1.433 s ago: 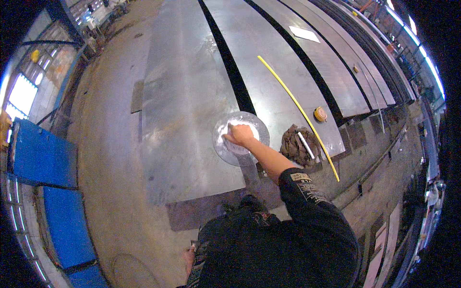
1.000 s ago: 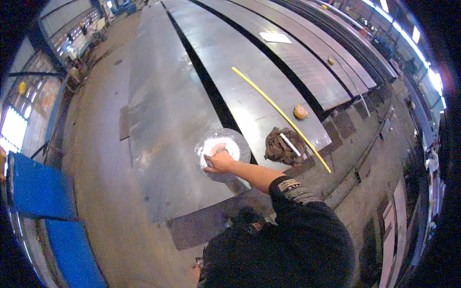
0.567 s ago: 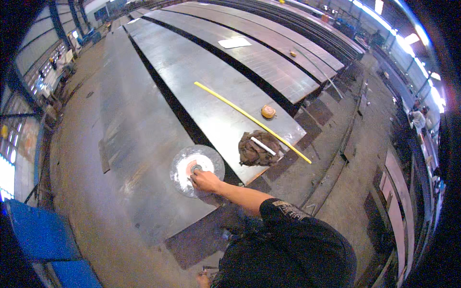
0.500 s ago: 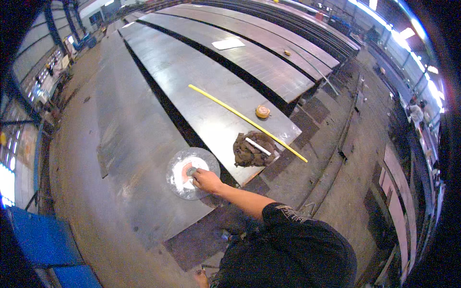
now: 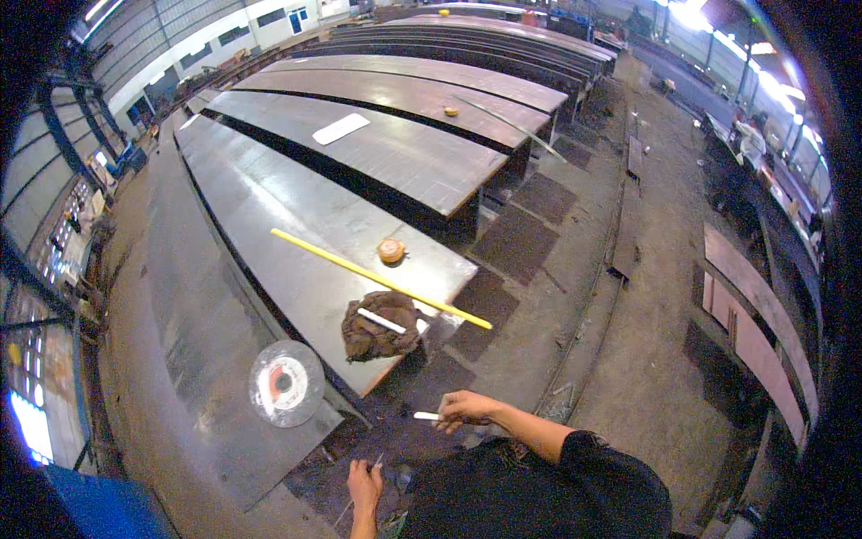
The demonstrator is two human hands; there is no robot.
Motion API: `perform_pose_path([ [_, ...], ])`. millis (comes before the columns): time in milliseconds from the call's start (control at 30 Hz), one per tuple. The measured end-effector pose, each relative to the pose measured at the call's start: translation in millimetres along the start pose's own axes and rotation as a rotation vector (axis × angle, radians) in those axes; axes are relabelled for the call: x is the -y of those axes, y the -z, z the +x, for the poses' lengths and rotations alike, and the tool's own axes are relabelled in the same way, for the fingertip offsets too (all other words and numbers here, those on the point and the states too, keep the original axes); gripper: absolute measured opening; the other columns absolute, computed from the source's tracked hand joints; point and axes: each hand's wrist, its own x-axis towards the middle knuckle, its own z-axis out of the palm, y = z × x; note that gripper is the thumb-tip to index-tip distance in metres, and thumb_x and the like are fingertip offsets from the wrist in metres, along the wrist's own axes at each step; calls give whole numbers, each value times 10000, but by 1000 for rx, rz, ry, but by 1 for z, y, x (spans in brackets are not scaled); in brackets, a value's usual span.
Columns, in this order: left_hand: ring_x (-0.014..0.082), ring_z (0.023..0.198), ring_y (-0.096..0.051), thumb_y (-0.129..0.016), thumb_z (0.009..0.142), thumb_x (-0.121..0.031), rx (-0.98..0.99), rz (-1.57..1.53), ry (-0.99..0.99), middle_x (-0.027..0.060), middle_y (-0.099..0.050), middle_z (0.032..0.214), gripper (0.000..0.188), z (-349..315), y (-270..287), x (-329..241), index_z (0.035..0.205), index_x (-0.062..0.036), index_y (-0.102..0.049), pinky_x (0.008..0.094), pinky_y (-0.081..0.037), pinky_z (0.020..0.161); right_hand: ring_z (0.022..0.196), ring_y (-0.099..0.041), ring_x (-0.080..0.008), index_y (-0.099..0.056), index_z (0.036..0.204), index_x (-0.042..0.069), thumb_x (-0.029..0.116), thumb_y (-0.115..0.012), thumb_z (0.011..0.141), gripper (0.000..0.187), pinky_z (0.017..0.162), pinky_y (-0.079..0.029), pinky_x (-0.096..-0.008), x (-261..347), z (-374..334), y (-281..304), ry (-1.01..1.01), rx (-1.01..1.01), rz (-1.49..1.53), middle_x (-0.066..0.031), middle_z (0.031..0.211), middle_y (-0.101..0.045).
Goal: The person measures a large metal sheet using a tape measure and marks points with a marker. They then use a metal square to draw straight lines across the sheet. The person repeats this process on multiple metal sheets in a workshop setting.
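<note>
My right hand, in front of the steel plate's end, is closed on a short white stick that points left. Lower and to the left, my left hand has its fingers pinched together around a thin, pointed thing, too small to name. A round grey disc with a white centre, a reddish label and a middle hole lies flat on the near left steel plate, apart from both hands. On the neighbouring plate is a crumpled brown cloth, a white marker-like stick resting on top.
A yellow straight strip lies beyond the cloth and overhangs the plate's end. Near it sits a round orange-yellow tape measure. Dark gaps separate the long raised plates. A white sheet and a thin rod lie farther back.
My right hand has left the disc's centre and come back toward my body, with the white stick now visible in it. My left hand has risen farther into view. The whole view has shifted.
</note>
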Motion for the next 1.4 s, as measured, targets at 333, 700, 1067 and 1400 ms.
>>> perform_pose_path([
  [333,367,841,-628,-715,853,-154,354,-438,-373,168,-624,879,152,119,-86,-275,865,-9,-667,430,-511,739,918,-692,-234,-520,1287,22,214,-630,966,390,751,-606,-383,-8,-219,155,312,-555,99,-110,997,-657],
  [700,275,718,-605,-753,819,-140,603,-670,-480,139,-615,800,181,212,-149,-451,836,11,-653,355,-475,658,716,-662,-192,-583,1038,32,280,-576,984,254,629,-558,-352,-63,-319,275,323,-1545,-165,-94,861,-662],
  [1067,125,631,-550,-737,835,-120,842,-802,-456,30,-568,707,165,374,-187,-567,840,6,-630,270,-438,569,987,-658,-394,-675,1062,20,601,-554,923,610,835,-496,-470,5,-322,359,87,-1757,-541,-253,1036,-685],
  [1400,81,546,-428,-630,971,-152,887,-909,-250,5,-541,660,130,506,-223,-606,934,-31,-659,265,-345,495,1005,-648,-407,-701,1038,77,712,-588,839,675,843,-501,-480,94,-316,437,20,-1347,-491,-206,1029,-703],
])
